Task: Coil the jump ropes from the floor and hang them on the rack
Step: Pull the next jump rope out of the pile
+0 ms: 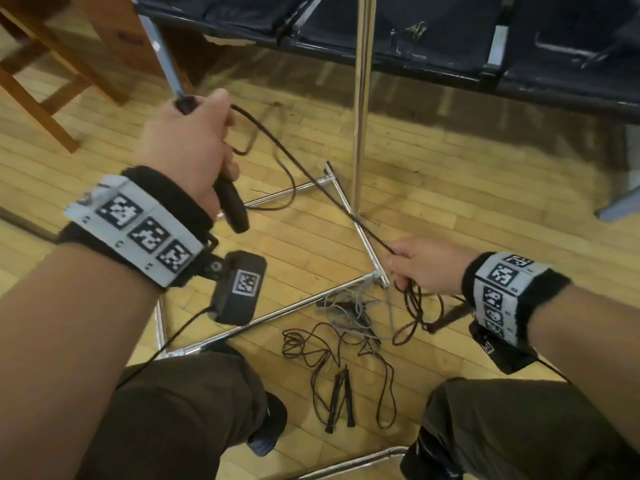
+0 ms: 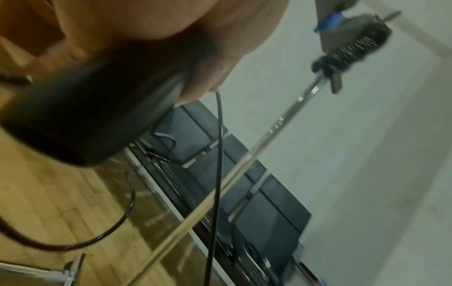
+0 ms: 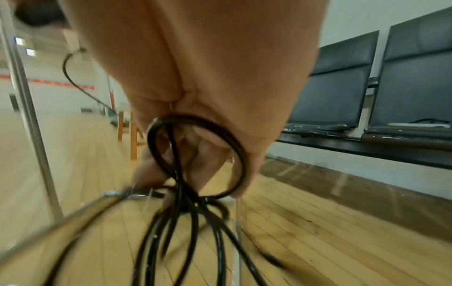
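Observation:
My left hand [image 1: 194, 147] grips a black jump rope handle [image 1: 231, 202], raised over the floor; in the left wrist view that handle [image 2: 80, 116] fills the frame. Its thin black cord [image 1: 304, 174] runs taut down to my right hand [image 1: 415, 268], which holds several black cord loops [image 3: 195, 164] hanging below the fingers. Another dark jump rope [image 1: 332, 355] lies tangled on the wooden floor between my knees, its two handles [image 1: 341, 400] side by side. A grey rope [image 1: 353, 313] lies knotted beside it. The chrome rack pole [image 1: 362, 109] stands ahead.
The rack's chrome base bars [image 1: 277, 313] cross the floor under my hands. A row of dark seats [image 1: 450, 36] stands behind the pole. A wooden stool or table leg [image 1: 41, 109] is at far left. My knees [image 1: 180, 410] frame the floor ropes.

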A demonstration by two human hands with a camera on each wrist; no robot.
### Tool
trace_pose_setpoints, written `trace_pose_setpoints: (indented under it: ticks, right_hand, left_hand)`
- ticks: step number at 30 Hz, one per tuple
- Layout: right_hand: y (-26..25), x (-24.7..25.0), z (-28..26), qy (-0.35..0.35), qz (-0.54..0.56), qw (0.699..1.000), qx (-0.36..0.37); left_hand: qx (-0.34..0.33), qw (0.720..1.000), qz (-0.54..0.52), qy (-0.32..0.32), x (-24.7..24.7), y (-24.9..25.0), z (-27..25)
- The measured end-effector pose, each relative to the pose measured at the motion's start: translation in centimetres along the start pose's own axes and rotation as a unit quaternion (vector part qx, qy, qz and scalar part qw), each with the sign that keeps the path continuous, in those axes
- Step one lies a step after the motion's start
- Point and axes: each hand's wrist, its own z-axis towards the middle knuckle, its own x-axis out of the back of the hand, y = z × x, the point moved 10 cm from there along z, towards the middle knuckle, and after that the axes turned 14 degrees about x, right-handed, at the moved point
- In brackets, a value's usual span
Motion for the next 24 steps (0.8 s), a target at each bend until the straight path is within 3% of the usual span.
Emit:
trace_pose_setpoints:
  ticks: [2,4,7,10,16,22,24]
  right_hand:
    - [1.3,-1.3,-0.4,-0.056,-0.057,0.996,-0.037]
    - [1.4,-1.2,-0.3,-0.058,-0.080,0.994,-0.044]
    - [-0.5,1.0,0.2,0.003,-0.051,0.998,-0.024]
    - [-3.1,3.3,0.3,0.058,-0.019,0.998,0.007]
    - [-7.7,6.4,-0.3,0.147,0.105,0.979,0.089]
    - [-9.1,6.9,-1.4,0.167,0.182,0.962,0.117]
    - [-9.2,7.1,-1.6,0.169,0.196,0.958,0.125]
  left_hand:
    - [0.035,0.999,-0.018,-0.009,0.6,-0.2,1.0]
    - [0.043,0.999,0.024,-0.015,0.4,-0.8,1.4]
    - [0.006,0.989,0.131,-0.063,-2.1,-1.8,0.0]
    - [-0.035,0.960,0.235,-0.146,-5.6,-2.8,-2.4]
    - [-0.014,0.903,0.331,-0.274,-10.2,-6.5,-5.6]
    - [-0.065,0.885,0.364,-0.283,-11.0,-5.6,-6.1]
    - [-0.074,0.890,0.357,-0.272,-11.2,-5.2,-6.4]
